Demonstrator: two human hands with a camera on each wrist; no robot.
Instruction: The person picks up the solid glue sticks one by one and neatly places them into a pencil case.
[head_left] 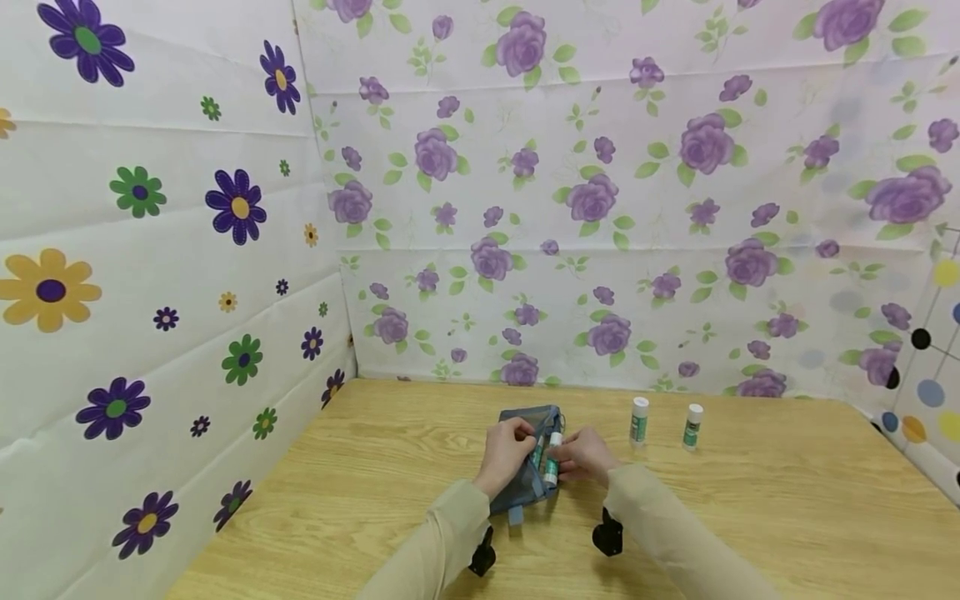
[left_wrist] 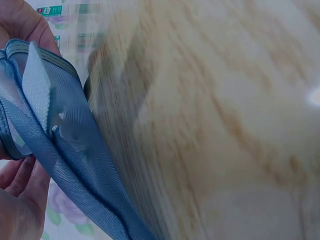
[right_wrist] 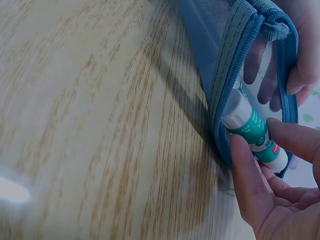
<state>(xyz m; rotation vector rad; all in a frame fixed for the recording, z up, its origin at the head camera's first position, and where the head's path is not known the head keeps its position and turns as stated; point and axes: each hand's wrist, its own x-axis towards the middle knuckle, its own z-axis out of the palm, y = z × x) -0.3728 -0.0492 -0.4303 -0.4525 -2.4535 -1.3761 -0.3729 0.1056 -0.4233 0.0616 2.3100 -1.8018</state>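
Observation:
A blue mesh zip pouch (head_left: 510, 498) lies tilted on the table, its zipped mouth spread wide. My left hand (head_left: 502, 458) grips the pouch's edge, fingers seen through the mesh in the right wrist view. Between thumb and fingers, my right hand (head_left: 588, 456) pinches a glue stick (right_wrist: 253, 131) with white ends and a green label, right at the pouch's mouth. Behind it, another glue stick (head_left: 537, 452) shows within the pouch, partly hidden. The left wrist view shows the pouch's blue side (left_wrist: 85, 145) and a pale fabric tab (left_wrist: 38, 87).
Two more glue sticks stand upright to the right: one nearer (head_left: 639, 422), one farther right (head_left: 692, 427). The wooden table (head_left: 315, 517) meets a flower-print sheet (head_left: 465, 208) at the back and another at the left. Black wrist mounts hang under both sleeves.

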